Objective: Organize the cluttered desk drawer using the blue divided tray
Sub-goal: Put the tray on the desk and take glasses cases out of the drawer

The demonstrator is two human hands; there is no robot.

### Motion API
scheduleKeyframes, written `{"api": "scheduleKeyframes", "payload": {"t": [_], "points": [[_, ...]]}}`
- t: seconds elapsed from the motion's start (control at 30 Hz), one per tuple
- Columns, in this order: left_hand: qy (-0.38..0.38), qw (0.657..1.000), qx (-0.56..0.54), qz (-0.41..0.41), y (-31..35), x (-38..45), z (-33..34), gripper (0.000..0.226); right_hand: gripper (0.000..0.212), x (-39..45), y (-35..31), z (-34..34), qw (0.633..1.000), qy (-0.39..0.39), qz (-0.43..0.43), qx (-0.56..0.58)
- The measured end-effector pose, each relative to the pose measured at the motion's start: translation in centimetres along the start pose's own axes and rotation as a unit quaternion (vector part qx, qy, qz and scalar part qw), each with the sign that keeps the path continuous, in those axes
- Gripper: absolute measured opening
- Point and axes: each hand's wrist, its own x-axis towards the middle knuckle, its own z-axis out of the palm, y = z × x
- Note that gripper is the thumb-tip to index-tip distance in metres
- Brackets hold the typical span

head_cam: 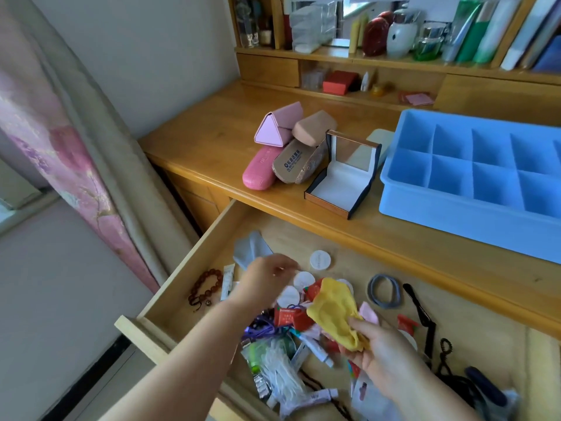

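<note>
The open wooden drawer (194, 262) is full of small clutter. My right hand (376, 344) grips a crumpled yellow cloth (334, 311) above the pile. My left hand (264, 284) hovers over white round discs (303, 279) and a grey-blue cloth (250, 250), fingers curled; whether it holds anything is unclear. The empty blue divided tray (403, 192) stands on the desk top at the right.
Several glasses cases (273, 153) and an open box (343, 180) sit on the desk left of the tray. In the drawer lie a bead bracelet (203, 287), grey hair ties (384, 290), red packets, tubes and black cords. Shelves with bottles stand behind.
</note>
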Motion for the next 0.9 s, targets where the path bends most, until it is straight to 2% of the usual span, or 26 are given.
{"api": "scheduleKeyframes", "payload": {"t": [0.03, 0.07, 0.13, 0.2, 0.3, 0.4, 0.47, 0.5, 0.6, 0.67, 0.7, 0.73, 0.77, 0.8, 0.83, 0.9], "points": [[0.036, 0.996, 0.076, -0.04, -1.2, 1.6, -0.3, 0.028, 0.034, 0.4, 0.0, -0.6, 1.0, 0.014, -0.006, -0.018], [0.026, 0.983, 0.164, -0.081, -2.6, 3.0, -0.5, 0.036, 0.043, 0.7, 0.1, -1.2, 0.999, 0.028, -0.008, -0.032], [-0.067, 0.941, 0.292, -0.155, -4.9, 4.9, -0.3, 0.046, 0.051, 1.0, 0.2, -2.0, 0.998, 0.045, -0.015, -0.042], [-0.108, 0.922, 0.328, -0.174, -6.0, 6.0, 0.1, 0.044, 0.048, 1.2, 0.1, -2.9, 0.997, 0.053, -0.022, -0.054], [-0.069, 0.953, 0.271, -0.121, -4.9, 5.8, 0.4, 0.035, 0.052, 1.1, -0.3, -4.3, 0.996, 0.056, -0.033, -0.059], [-0.045, 0.997, 0.067, -0.015, -0.9, 2.2, 1.3, 0.031, 0.055, 0.6, -1.1, -5.3, 0.997, 0.055, -0.047, -0.029], [-0.13, 0.988, -0.079, 0.035, 2.8, -2.0, 2.4, 0.029, 0.05, 0.0, -1.6, -5.8, 0.998, 0.038, -0.04, 0.023], [-0.186, 0.974, -0.108, 0.072, 4.2, -4.1, 3.3, 0.029, 0.047, -0.4, -1.8, -6.0, 0.998, 0.02, -0.023, 0.045], [-0.264, 0.937, -0.096, 0.206, 6.5, -8.6, 7.4, 0.03, 0.048, -2.1, -1.8, -6.6, 0.999, -0.018, 0.001, 0.033], [-0.222, 0.949, -0.092, 0.203, 6.9, -9.6, 9.1, 0.027, 0.03, -2.7, -1.1, -7.5, 0.998, 0.023, -0.063, 0.022], [-0.164, 0.967, -0.078, 0.18, 6.4, -9.2, 9.7, 0.026, 0.031, -3.2, -0.9, -8.1, 0.994, 0.055, -0.092, 0.02], [-0.089, 0.982, -0.022, 0.162, 5.6, -8.5, 9.8, 0.027, 0.039, -3.7, -0.8, -8.7, 0.99, 0.089, -0.112, 0.007], [-0.029, 0.984, 0.089, 0.154, 4.6, -7.5, 9.7, 0.029, 0.045, -4.1, -0.8, -9.4, 0.986, 0.114, -0.121, -0.014], [0.001, 0.966, 0.211, 0.148, 3.3, -6.6, 9.6, 0.033, 0.05, -4.5, -0.8, -10.1, 0.983, 0.122, -0.124, -0.048], [0.002, 0.94, 0.31, 0.145, 2.0, -5.6, 9.5, 0.038, 0.052, -5.1, -0.9, -10.6, 0.982, 0.115, -0.127, -0.079], [-0.031, 0.894, 0.426, 0.137, 0.4, -4.4, 9.3, 0.04, 0.044, -6.0, -0.8, -11.3, 0.982, 0.08, -0.13, -0.109]]}}
